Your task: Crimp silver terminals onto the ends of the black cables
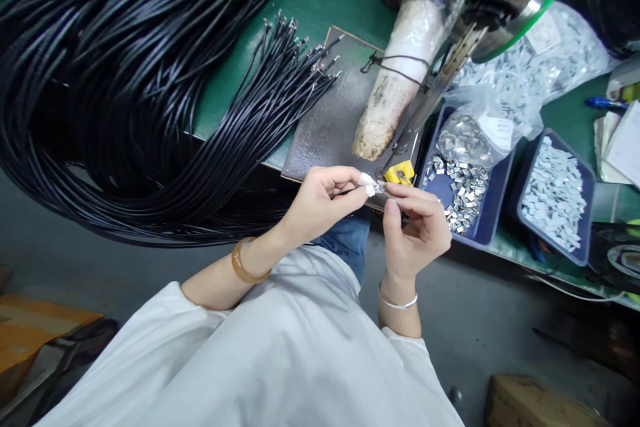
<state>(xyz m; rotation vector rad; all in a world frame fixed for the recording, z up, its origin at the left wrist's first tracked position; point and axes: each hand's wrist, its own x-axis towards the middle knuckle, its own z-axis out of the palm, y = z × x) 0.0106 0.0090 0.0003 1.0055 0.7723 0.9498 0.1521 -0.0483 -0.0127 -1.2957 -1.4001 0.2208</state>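
Observation:
My left hand (325, 199), with white wrapping on its fingertips, is closed in a pinch on a thin black cable (347, 191), of which only a short bit shows. My right hand (419, 223) meets it from the other side, thumb and forefinger pinching a small silvery metal piece (381, 188) at the cable's end. How far the two fit together is too small to tell. Just beyond the fingertips sits a yellow block (399, 173) at the foot of a metal arm. A bundle of black cables (280, 93) lies with its stripped ends on a dark plate (320, 140).
A plastic-wrapped white tube (400, 73) slants down over the plate. To the right stand a blue tray (485, 237) of small metal pieces and a second tray (590, 213) of pale pieces. Plastic bags (530, 67) lie behind them. Coiled black cables (100, 67) hang over the left edge.

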